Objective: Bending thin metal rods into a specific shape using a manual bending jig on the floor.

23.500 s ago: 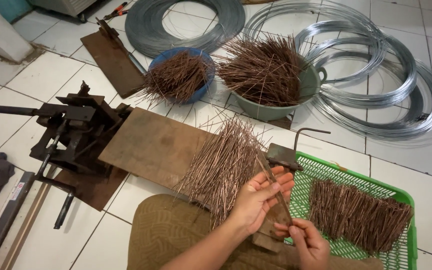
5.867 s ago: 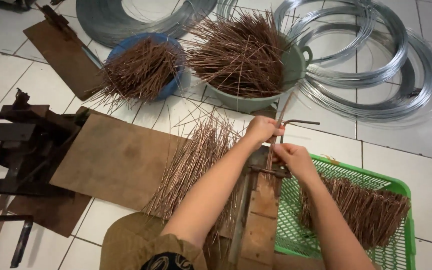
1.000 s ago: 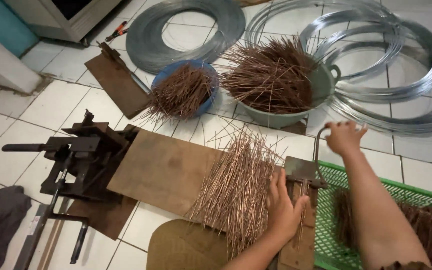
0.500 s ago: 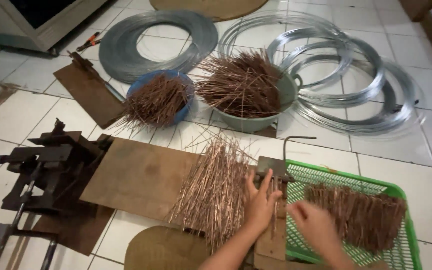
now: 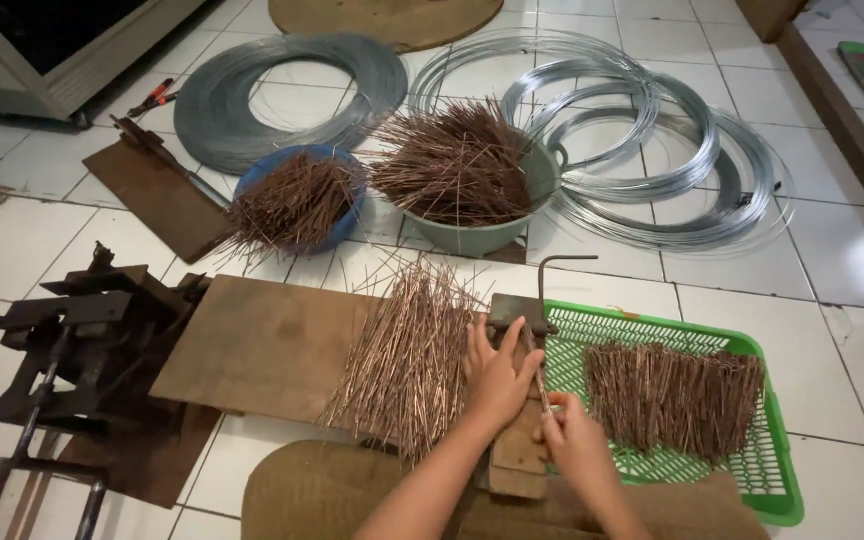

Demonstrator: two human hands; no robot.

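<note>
Rod pile on board, left of jig; basket right (two bowls behind).

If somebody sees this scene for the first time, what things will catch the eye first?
Shiny coils of silver wire spread over the white tiles at the top. Below them, a blue bowl and a grey-green basin bristle with copper-coloured rods. In front, the left hand and right hand work one rod at a small bending jig, beside a green basket.
</note>
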